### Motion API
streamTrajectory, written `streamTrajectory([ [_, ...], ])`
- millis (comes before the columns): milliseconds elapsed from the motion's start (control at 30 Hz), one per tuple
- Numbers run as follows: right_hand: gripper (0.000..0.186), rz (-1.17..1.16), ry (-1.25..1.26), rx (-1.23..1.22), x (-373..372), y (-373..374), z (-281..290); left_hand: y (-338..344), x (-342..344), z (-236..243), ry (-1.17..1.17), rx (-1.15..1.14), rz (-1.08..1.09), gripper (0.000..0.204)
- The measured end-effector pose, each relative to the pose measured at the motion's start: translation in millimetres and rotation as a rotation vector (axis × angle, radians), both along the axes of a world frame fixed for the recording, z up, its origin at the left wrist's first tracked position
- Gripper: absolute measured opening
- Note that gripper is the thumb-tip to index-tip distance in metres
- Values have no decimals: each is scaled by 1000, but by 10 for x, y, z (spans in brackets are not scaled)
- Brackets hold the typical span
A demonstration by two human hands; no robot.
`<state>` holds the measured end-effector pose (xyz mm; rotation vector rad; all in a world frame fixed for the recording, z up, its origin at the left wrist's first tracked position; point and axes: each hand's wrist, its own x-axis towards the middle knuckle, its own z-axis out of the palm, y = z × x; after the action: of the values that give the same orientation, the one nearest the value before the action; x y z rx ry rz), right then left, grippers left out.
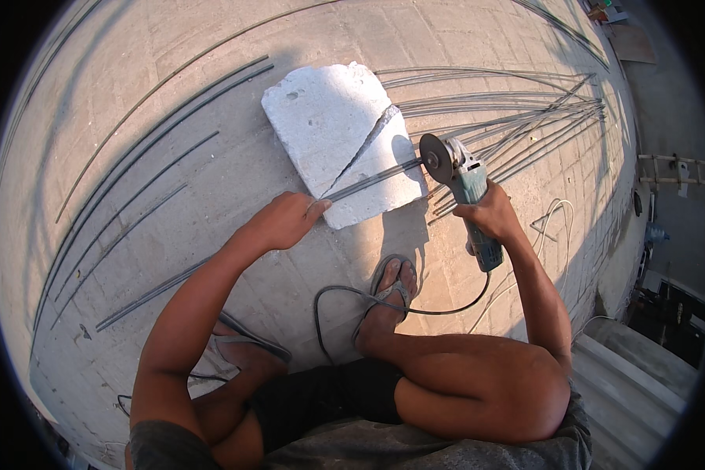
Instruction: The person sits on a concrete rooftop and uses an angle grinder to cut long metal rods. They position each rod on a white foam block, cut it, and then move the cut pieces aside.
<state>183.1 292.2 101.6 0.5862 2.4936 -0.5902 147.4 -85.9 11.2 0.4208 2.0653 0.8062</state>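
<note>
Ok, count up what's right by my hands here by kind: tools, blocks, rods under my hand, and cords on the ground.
Angle grinders: 1, gripped by the right hand
White blocks: 1
Steel rods lying across the block, held down by the left hand: 1 bundle, number of single rods unclear
Black power cords: 1
White cords: 1
Total: 5

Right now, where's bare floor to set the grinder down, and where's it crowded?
Free: paving between the white block and the curved rods at left, above the left hand; also paving above the block. Crowded: right of the block, where the rod bundle fans out past the angle grinder in the right hand; its cable loops round the sandalled foot.
</note>
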Motion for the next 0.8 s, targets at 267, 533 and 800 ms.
streamTrajectory([
  [267, 71, -20, -10, -14, -7, -22, 15, 6, -5, 18, -13, -7, 7, 63],
  [533, 70, -2, -47, 19, 42, 20, 1, -6, 6, -20, 0, -14, 6, 63],
  [800, 49, -146, 101, -198, 421, 326, -287, 17, -15, 15, -13, -3, -21, 61],
])
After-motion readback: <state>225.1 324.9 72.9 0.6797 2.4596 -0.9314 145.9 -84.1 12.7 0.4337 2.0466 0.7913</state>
